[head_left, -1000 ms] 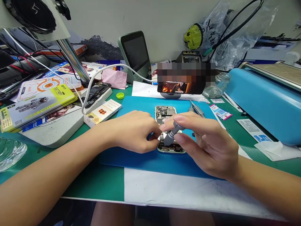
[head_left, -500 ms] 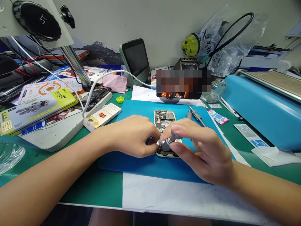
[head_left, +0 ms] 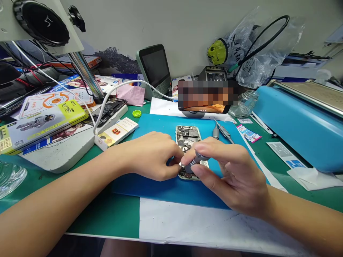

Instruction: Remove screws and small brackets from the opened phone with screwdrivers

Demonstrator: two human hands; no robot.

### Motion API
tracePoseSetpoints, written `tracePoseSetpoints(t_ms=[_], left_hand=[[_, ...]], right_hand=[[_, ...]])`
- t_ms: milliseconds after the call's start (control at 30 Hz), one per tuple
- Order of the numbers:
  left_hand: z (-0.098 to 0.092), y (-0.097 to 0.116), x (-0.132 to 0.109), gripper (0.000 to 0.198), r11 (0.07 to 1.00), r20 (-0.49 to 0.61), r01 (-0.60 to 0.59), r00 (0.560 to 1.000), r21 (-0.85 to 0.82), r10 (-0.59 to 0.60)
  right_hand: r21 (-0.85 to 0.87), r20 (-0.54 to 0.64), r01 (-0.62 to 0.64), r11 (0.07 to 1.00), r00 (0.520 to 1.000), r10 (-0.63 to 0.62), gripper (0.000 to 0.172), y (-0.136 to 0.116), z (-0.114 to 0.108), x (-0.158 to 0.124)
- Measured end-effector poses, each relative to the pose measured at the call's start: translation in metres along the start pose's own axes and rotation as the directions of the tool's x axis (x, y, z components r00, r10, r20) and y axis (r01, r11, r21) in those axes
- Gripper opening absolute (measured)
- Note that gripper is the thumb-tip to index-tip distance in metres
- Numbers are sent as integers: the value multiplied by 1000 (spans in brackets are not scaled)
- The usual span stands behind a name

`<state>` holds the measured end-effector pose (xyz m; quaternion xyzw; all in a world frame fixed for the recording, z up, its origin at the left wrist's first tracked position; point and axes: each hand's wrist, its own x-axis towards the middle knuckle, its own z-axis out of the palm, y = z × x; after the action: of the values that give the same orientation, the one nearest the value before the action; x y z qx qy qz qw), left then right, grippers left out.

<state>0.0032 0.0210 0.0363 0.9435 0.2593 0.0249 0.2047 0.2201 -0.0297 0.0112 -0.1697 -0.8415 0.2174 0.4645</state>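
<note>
An opened phone (head_left: 192, 134) with its inner parts bare lies on a blue mat (head_left: 160, 191). My right hand (head_left: 235, 171) grips a small grey screwdriver (head_left: 193, 162) between thumb and fingers, tilted over the lower part of the phone; its tip is hidden. Against the phone's lower left edge rests my left hand (head_left: 155, 155), its fingers curled and pinched together. Whatever those fingertips hold, if anything, cannot be made out. Beyond the phone, two more grey screwdrivers (head_left: 225, 132) lie on the mat.
A propped phone (head_left: 205, 106) stands behind the mat, near a glass jar (head_left: 246, 103). At right sits a large blue machine (head_left: 292, 132). Left are a small carton (head_left: 118, 132), battery boxes (head_left: 48, 121) and a microscope stand's metal post (head_left: 87, 76). White paper (head_left: 187, 223) covers the front edge.
My right hand and the screwdriver have shifted very slightly, still over the phone's lower part. My left hand stays nearly where it was. The propped phone's picture has changed.
</note>
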Motion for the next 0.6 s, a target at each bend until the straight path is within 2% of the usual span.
tracePoseSetpoints(t_ms=[100,267,400,533,600], left_hand=[[0,0,-1,13,1000,-9,-11,1000,2,11],[0,-1,0,21,999,-12,-34,999,-16,34],[0,0,1,22,999,-2,-23,1000,-23,23],[1,1,0,22,1000,-2,-9,1000,-23,9],[1,1,-1,20,1000,6,-4,1000,-29,5]], right_hand=[[-13,16,8,1000,1000,-7,59,-1,-1,-1],[-101,85,92,991,993,-83,62,1,-3,-6],[-100,126,94,991,989,-81,66,0,-1,-8],[-88,51,42,995,998,-38,83,-6,-5,-9],[-158,-1,15,987,1000,-15,87,-7,-12,-9]])
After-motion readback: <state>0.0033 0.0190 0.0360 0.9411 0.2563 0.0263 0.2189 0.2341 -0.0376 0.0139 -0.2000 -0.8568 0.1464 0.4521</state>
